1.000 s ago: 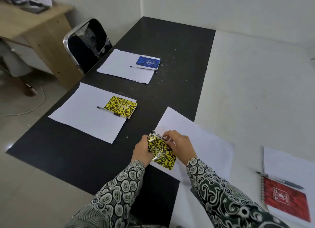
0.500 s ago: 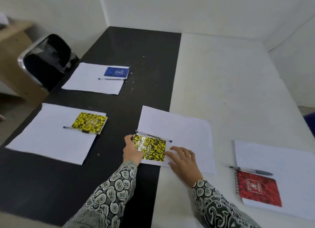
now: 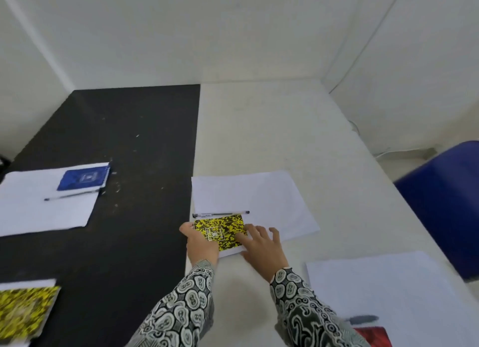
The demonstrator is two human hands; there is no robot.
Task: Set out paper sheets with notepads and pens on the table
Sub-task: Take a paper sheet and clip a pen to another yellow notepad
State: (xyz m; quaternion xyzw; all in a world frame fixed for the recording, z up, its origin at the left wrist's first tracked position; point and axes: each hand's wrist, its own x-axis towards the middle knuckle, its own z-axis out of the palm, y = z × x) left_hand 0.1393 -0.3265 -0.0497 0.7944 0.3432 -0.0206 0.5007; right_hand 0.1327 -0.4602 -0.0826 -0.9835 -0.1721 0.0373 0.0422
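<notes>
A yellow-and-black speckled spiral notepad (image 3: 219,232) lies flat on the near left corner of a white paper sheet (image 3: 259,199), on the white half of the counter (image 3: 272,129). A black pen (image 3: 220,214) lies just beyond its far edge. The left hand (image 3: 201,243) grips the notepad's spiral edge; the right hand (image 3: 261,245) rests spread, its fingers (image 3: 250,230) pressing the cover flat. On the black half sits a second sheet with a blue notepad (image 3: 83,177) and pen (image 3: 70,195), well apart. Another yellow notepad (image 3: 23,310) shows at the lower left, a red one (image 3: 373,337) at the bottom right on its sheet. Four notepads, three pens clearly seen. A blue chair (image 3: 443,201) stands to the right.
</notes>
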